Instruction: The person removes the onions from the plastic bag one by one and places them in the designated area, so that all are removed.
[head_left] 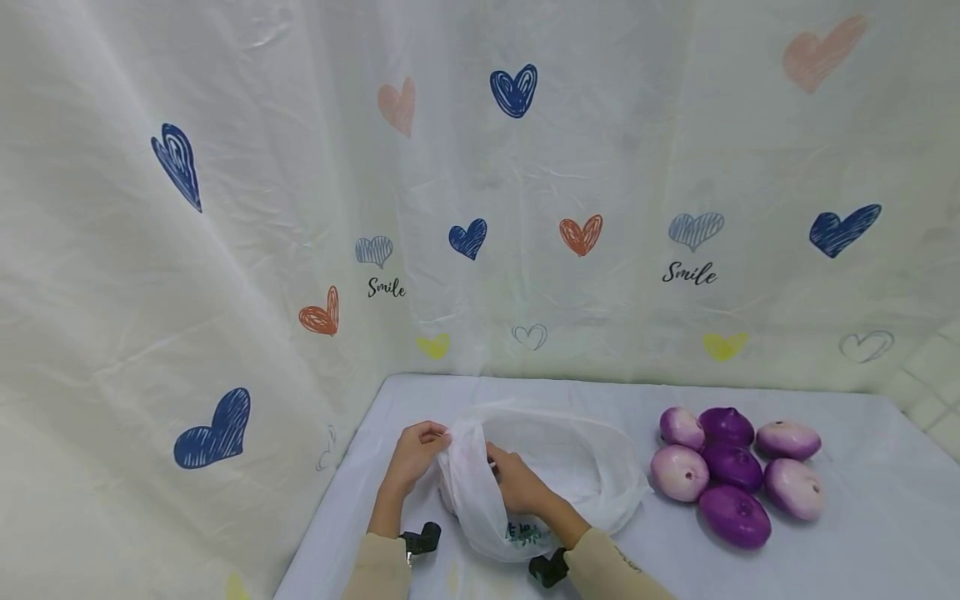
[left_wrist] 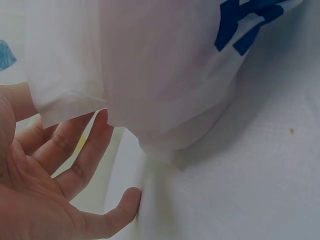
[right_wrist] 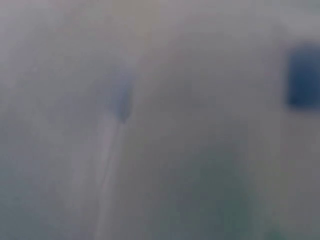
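A white plastic bag [head_left: 551,546] with green print lies on the table, its mouth gaping. My left hand [head_left: 417,454] pinches the bag's left rim. The left wrist view has that hand [left_wrist: 55,185] beside the hanging film, which hides the thumb's end and some fingertips; the lower fingers are spread apart. My right hand [head_left: 520,483] reaches into the bag's mouth, its fingertips partly hidden behind the left fold, so whether it holds anything cannot be made out. In the right wrist view only blurred, whitish film [right_wrist: 165,125] fills the picture. A faint pinkish tint shows through the bag's left side.
To the right of the bag, several purple and pale pink-white onions [head_left: 733,518] lie clustered on the white-covered table [head_left: 885,483]. A white curtain [head_left: 615,150] printed with hearts hangs behind the table and along its left side.
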